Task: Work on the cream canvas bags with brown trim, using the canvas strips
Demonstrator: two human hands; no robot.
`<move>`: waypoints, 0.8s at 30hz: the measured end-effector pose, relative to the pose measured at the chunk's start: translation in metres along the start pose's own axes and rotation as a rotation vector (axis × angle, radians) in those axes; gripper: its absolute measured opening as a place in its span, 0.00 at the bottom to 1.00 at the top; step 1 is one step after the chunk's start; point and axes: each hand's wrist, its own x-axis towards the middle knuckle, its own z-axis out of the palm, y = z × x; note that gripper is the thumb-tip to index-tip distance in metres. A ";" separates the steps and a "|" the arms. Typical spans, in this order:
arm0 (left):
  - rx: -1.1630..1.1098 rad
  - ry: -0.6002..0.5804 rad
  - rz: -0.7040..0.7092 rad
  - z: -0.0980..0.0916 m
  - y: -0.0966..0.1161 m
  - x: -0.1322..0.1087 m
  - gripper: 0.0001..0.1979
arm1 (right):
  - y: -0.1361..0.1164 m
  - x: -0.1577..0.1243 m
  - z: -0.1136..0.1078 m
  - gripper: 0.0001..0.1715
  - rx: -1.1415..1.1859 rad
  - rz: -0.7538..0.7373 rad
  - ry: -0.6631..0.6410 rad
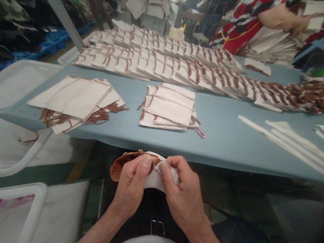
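Observation:
A small white cloth piece with a brown lining [117, 167] is held up in front of the table's near edge. My left hand [135, 177] pinches its brown edge between thumb and fingers. Close beside it, my right hand [181, 185] is closed on the white part, thumb on top of a folded corner. The two hands are nearly touching at the fingertips. Beyond them on the blue table [217, 141] lies a stack of white pieces with brown edging [169, 103], with a pink snipper [200, 132] at its right corner.
Another stack [78, 96] with brown strings lies at the left. Long overlapping rows of white pieces [149, 64] cross the table's back. White strips [280, 141] lie at the right. White bins [42, 192] stand at the left. Another person's arm [280, 18] is at the upper right.

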 end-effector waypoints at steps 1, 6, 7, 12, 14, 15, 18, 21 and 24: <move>0.028 -0.007 0.010 0.000 0.001 0.000 0.22 | 0.000 0.000 0.000 0.11 -0.006 0.000 0.007; 0.089 -0.014 0.033 -0.001 0.005 0.000 0.12 | 0.000 0.001 0.000 0.11 -0.014 -0.001 0.011; 0.093 -0.014 0.032 -0.001 0.006 0.001 0.11 | 0.000 0.001 0.000 0.12 -0.012 0.001 0.007; 0.151 0.002 0.040 0.002 0.010 0.002 0.08 | 0.002 0.000 -0.001 0.12 -0.006 0.017 -0.014; 0.162 0.007 0.039 0.003 0.010 0.003 0.08 | 0.003 0.000 -0.001 0.12 -0.003 0.027 -0.024; 0.165 0.010 0.039 0.003 0.009 0.003 0.08 | 0.004 -0.001 -0.001 0.12 -0.002 0.030 -0.028; 0.177 0.025 0.047 0.004 0.007 0.004 0.07 | 0.006 -0.001 0.000 0.12 0.008 0.037 -0.037; 0.211 0.045 0.069 0.004 0.005 0.003 0.07 | 0.007 -0.001 0.002 0.11 0.022 0.041 -0.039; 0.273 0.064 0.103 0.005 0.004 0.002 0.08 | 0.008 0.000 0.003 0.12 0.028 0.045 -0.034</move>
